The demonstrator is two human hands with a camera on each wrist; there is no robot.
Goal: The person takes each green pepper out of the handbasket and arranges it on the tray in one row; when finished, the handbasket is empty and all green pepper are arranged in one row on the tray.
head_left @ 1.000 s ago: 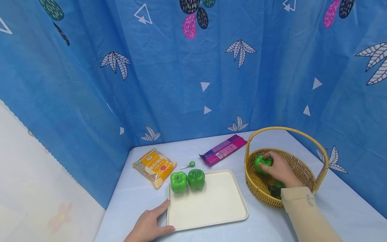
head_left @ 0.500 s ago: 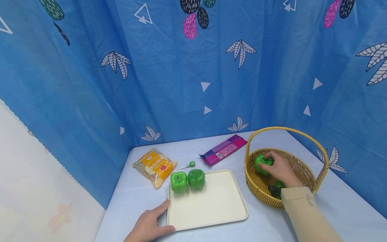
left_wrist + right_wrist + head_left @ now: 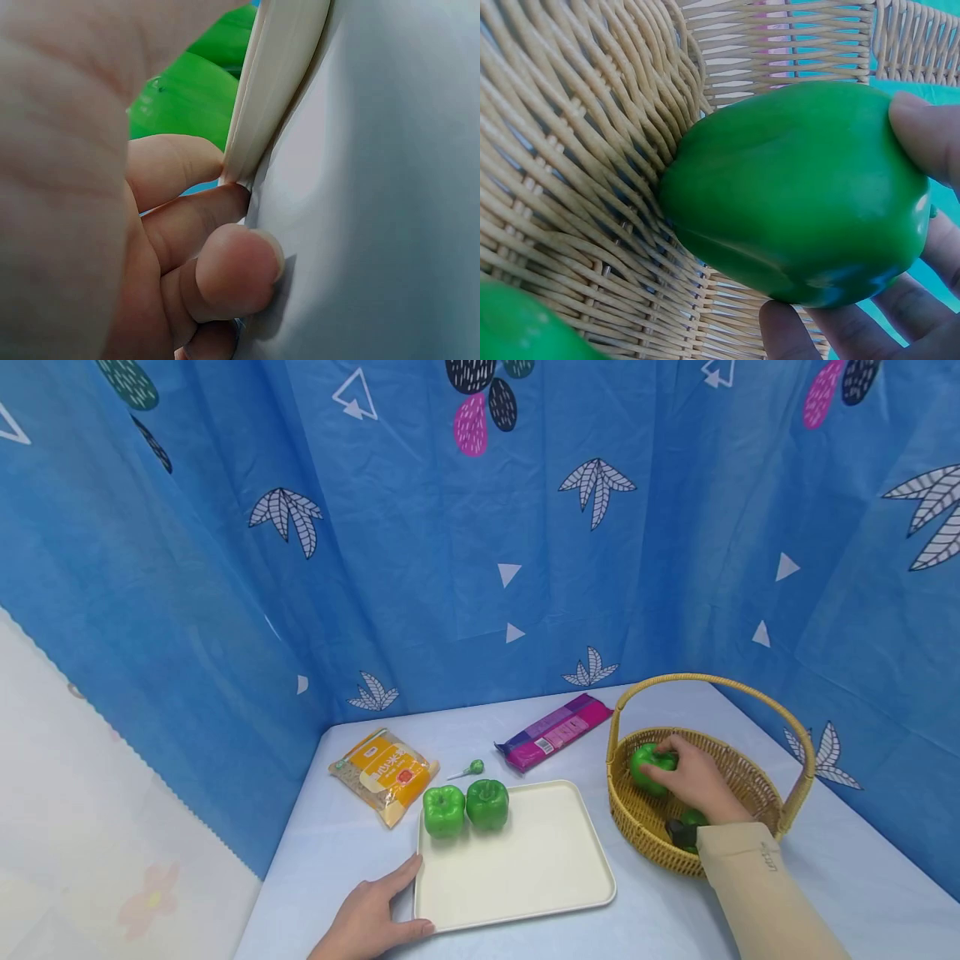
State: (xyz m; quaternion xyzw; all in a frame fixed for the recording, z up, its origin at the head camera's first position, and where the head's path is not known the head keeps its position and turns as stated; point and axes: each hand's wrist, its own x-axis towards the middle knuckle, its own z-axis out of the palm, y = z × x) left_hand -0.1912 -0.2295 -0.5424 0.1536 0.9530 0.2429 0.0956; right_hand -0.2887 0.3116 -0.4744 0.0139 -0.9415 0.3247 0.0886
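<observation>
My right hand (image 3: 701, 781) reaches into the wicker basket (image 3: 637, 839) and grips a green bell pepper (image 3: 647, 770). In the right wrist view, thumb and fingertips lie round the stem end of this pepper (image 3: 802, 187), its other end against the weave. Another green thing (image 3: 694, 816) sits lower in the basket, partly hidden by the wrist. My left hand (image 3: 371, 910) rests at the cream tray (image 3: 532, 868), fingertips on its left rim and thumb by the front left corner. Two green bell peppers, one lighter (image 3: 444, 812) and one darker (image 3: 487, 805), stand on the tray's back left.
Behind the tray lie a green lollipop (image 3: 476, 767) and a purple-pink packet (image 3: 555, 732). An orange bag of grain (image 3: 384, 775) lies at the back left. The basket's tall handle (image 3: 712, 678) arches above the right hand. A blue curtain (image 3: 450, 568) stands behind the table.
</observation>
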